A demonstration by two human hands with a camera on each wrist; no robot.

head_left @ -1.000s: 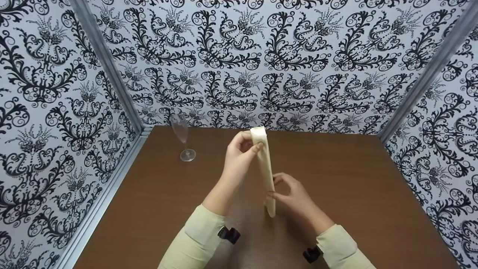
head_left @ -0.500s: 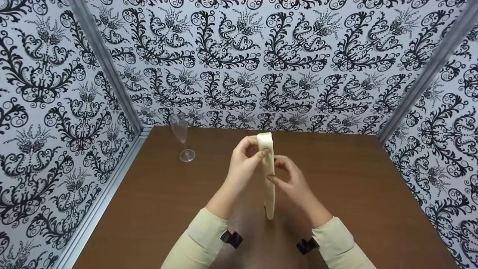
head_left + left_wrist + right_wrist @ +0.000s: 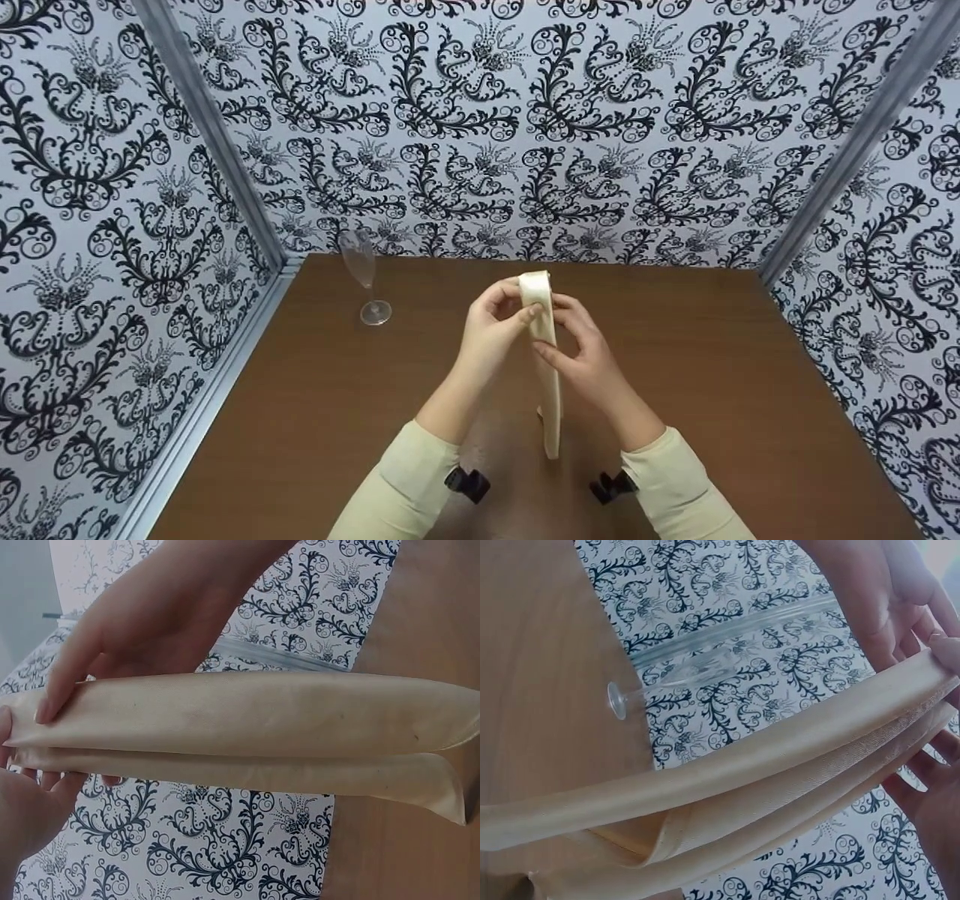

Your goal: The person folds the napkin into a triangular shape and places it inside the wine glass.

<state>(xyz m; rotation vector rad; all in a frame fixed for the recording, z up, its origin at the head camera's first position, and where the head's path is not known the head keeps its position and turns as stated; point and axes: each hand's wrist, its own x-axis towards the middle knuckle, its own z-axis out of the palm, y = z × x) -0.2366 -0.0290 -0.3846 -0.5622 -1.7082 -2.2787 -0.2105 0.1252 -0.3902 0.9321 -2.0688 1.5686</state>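
A strip of folded cream satin cloth, like a napkin, hangs upright above the table between my hands. Near its folded top, my left hand pinches it between thumb and fingers. My right hand grips it from the other side, slightly lower, with the thumb on the near face. In the left wrist view, two long layers of the cloth lie side by side, with rounded lower ends. Loose inner folds of the cloth show in the right wrist view. The fingertips behind the cloth are partly hidden.
An empty champagne flute stands at the back left of the brown wooden table. Patterned black-and-white walls with metal corner rails enclose the back and sides.
My right hand has slid up the cloth toward the left hand. The left hand and the cloth's top have moved slightly down and to the right.
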